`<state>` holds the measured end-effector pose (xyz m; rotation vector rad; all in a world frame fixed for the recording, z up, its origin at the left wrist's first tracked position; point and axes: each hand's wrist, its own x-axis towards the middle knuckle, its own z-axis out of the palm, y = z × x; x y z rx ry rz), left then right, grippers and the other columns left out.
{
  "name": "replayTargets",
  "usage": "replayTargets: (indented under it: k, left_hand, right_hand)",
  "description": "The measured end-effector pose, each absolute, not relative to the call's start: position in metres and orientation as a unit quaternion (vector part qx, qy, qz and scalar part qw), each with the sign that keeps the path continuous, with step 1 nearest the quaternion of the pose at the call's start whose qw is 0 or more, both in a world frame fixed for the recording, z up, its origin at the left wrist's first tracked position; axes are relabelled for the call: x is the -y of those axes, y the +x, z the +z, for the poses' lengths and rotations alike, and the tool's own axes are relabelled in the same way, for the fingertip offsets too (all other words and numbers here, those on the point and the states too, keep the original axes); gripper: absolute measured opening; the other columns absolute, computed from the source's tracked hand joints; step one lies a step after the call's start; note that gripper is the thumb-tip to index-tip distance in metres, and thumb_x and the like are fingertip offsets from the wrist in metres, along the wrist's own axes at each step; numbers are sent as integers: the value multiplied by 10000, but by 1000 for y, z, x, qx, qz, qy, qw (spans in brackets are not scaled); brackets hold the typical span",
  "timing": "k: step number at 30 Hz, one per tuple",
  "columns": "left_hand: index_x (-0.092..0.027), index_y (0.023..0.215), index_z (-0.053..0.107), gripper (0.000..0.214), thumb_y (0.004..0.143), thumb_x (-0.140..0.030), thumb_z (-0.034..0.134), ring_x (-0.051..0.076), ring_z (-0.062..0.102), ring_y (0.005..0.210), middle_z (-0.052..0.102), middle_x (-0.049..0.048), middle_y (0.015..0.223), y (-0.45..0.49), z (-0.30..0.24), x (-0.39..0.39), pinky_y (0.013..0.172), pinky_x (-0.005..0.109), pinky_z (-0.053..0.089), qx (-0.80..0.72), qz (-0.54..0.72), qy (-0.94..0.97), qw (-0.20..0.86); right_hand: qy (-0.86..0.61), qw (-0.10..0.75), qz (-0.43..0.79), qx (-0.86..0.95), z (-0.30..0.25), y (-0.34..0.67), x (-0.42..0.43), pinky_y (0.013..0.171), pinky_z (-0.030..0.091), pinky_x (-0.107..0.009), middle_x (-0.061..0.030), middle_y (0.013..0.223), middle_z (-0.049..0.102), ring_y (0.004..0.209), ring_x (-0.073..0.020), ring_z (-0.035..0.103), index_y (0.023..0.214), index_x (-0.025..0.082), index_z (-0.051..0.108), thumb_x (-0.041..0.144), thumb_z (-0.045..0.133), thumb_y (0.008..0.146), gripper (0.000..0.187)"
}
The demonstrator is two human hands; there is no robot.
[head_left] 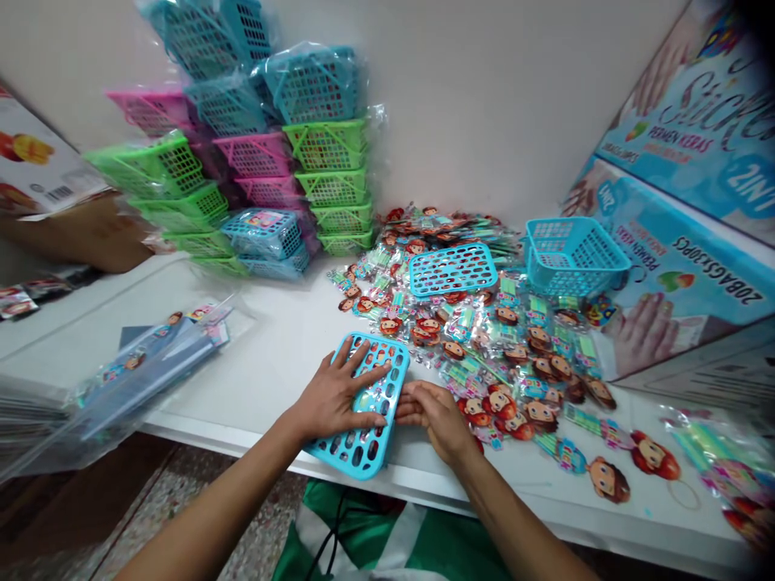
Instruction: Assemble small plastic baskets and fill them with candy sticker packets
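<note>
The white tabletop [272, 315] carries everything, my blue slotted lid [392, 386] lying at its front edge. Behind that lid, leftward, rise stacks of wrapped baskets [333, 145]; far to its right stand printed boxes [684, 250]. A heap of packets [505, 316] spreads behind and right of it, an open blue basket [563, 278] beyond. My left hand [342, 395] presses flat on the lid, fingers splayed; my right hand [434, 415] curls at its right edge, its grip unclear.
</note>
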<state>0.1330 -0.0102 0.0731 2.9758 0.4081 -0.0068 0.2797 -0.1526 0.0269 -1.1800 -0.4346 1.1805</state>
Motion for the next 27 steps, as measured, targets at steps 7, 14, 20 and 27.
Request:
replayTargets:
  k: [7, 14, 20, 27]
  left_hand:
    - [-402, 1407, 285, 775, 730, -762, 401, 412, 97, 1384, 97, 50, 1552, 134, 75, 13, 1027, 576, 247, -146, 3, 986, 81]
    - [-416, 1401, 290, 763, 730, -765, 394, 418, 95, 1383, 100, 49, 1552, 135, 75, 14, 1006, 574, 270, -150, 1, 985, 86]
    - [-408, 1405, 285, 777, 725, -770, 391, 418, 71, 1387, 106, 60, 1550, 135, 75, 13, 992, 580, 283, -152, -3, 985, 87]
    - [-372, 1422, 260, 859, 690, -805, 380, 428, 29, 1389, 99, 110, 1545, 134, 77, 16, 963, 608, 294, -149, -14, 986, 71]
  right_hand:
    - [-495, 648, 550, 180, 16, 286, 154, 520, 461, -208, 42, 541, 594, 481, -86, 545, 744, 170, 553, 456, 774, 636, 378]
    - [-572, 634, 478, 205, 26, 275, 156, 560, 514, -252, 5, 585, 625, 554, -134, 601, 754, 163, 586, 493, 727, 667, 369]
    - [-525, 658, 521, 139, 23, 272, 153, 505, 516, -254, 35, 591, 612, 499, -125, 590, 857, 184, 522, 467, 743, 650, 415]
    - [-522, 660, 526, 125, 18, 271, 154, 468, 511, -261, 54, 675, 608, 487, -120, 576, 961, 225, 432, 487, 752, 629, 530]
